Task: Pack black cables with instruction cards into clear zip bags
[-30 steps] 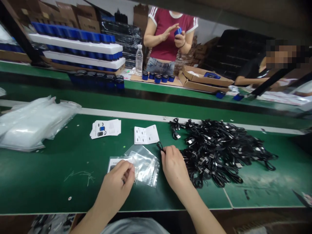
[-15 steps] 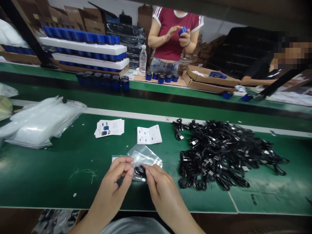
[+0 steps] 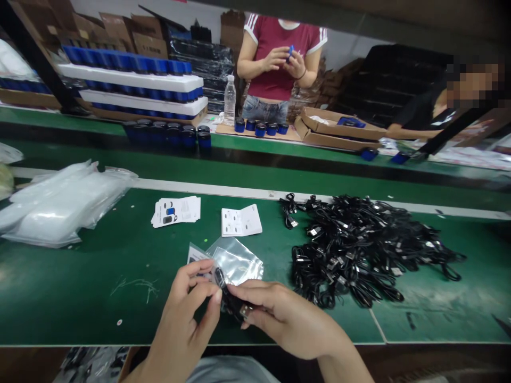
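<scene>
A coiled black USB cable (image 3: 235, 304) is between my hands, its metal plug showing by my right thumb. My right hand (image 3: 285, 316) is closed on the cable. My left hand (image 3: 186, 308) pinches a small clear plastic bag (image 3: 215, 274) at the cable's upper end; a printed leaflet (image 3: 195, 255) shows behind those fingers. Whether the cable end lies inside the bag is hard to see. Just beyond my hands, more clear bags (image 3: 241, 260) lie flat on the green table. Further off are folded leaflets (image 3: 241, 221) and a stack of printed cards (image 3: 175, 211).
A large heap of black USB cables (image 3: 359, 250) covers the right of the table. Filled plastic bags (image 3: 67, 202) lie at the left. Across the bench, a person (image 3: 279, 58) handles a blue item near a water bottle (image 3: 230, 101), an open cardboard box (image 3: 339, 127) and stacked white trays (image 3: 131, 77).
My right hand has turned sideways and lowered, tilting the cable so its USB plug shows. The left hand keeps its pinch, and the leaflet beside it stands more upright. The view has shifted slightly.
</scene>
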A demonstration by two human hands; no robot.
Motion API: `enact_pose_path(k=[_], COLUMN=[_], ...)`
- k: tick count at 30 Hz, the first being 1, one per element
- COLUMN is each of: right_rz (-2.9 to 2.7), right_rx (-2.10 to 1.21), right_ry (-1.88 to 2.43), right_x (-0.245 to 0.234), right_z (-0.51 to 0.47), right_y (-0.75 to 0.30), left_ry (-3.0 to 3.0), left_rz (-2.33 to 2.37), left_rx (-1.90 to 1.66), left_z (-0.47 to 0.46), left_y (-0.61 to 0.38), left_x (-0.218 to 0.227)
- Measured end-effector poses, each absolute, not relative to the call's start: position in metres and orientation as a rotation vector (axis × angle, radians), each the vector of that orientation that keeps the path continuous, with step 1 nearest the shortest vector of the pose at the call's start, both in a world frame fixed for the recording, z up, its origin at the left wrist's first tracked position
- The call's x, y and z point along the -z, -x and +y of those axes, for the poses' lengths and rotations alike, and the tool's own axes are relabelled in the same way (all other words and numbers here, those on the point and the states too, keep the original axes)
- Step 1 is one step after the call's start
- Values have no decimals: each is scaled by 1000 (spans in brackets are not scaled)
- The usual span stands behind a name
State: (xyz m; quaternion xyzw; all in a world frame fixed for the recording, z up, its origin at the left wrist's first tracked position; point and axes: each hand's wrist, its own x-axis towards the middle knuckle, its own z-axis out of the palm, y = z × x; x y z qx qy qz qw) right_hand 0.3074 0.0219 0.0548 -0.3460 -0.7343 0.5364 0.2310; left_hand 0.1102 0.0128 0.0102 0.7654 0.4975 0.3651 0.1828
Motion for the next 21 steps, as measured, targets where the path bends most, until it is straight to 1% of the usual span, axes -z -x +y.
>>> enact_pose_path(k=[2, 5, 10, 12, 14, 17, 21], right_rz=[-1944, -1836, -1498, -1518, -1643, -1837, -1954], right_rx=[-1553, -1578, -1842, -1790, -1563, -1020, -348], right_ry=[896, 880, 778, 829, 995, 1247, 1388], right_x=[-50, -41, -27, -27, -30, -34, -29], right_z=[25, 28, 32, 30, 25, 15, 13], right_y=[-309, -312, -318, -316, -310, -294, -275], left_ry=[-2131, -2085, -2057, -2045, -2026, -2044, -2149], left_rz=[1411, 1385, 1311, 1300, 1314, 1363, 1354], left_rx=[-1013, -1034, -1073, -1078, -1084, -1100, -1119], left_z=[12, 11, 10, 10, 9, 9, 8], left_y=[-111, -110, -109, -111, -113, -118, -125], left_x=[-10, -10, -11, -10, -10, -10, -14])
